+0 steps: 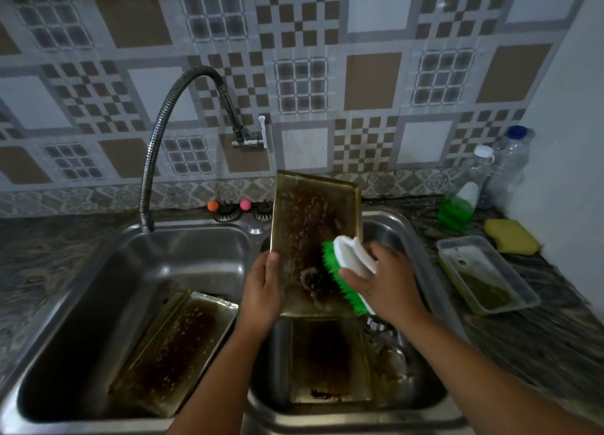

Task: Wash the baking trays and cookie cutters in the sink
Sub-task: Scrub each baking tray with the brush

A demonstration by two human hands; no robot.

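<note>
**Scrubbing a Baking Tray Over the Right Basin**

Holding position: the left hand [264,290] grips the near left edge of the held baking tray [315,238], thumb lying on the tray face and fingers curled behind it. The tray stands tilted over the right basin [402,228] of the double sink, its soiled brown face toward the camera.

The right hand [384,284] closes around the white handle of the scrub brush [346,271]. The green bristles touch the lower right area of the tray face.

Other trays: a second baking tray [173,349] leans in the left basin [183,258], stained side up. A third baking tray [327,359] lies in the bottom of the right basin, below the held one. Small metal items lie just right of it; they are too blurred to identify.

Counter, right side: a clear container [487,274] with greenish liquid, a yellow sponge [511,236], a green soap bottle [457,209] and two clear plastic bottles [503,163]. No label text is legible.

The flexible faucet [163,120] arches over the left basin.
</note>
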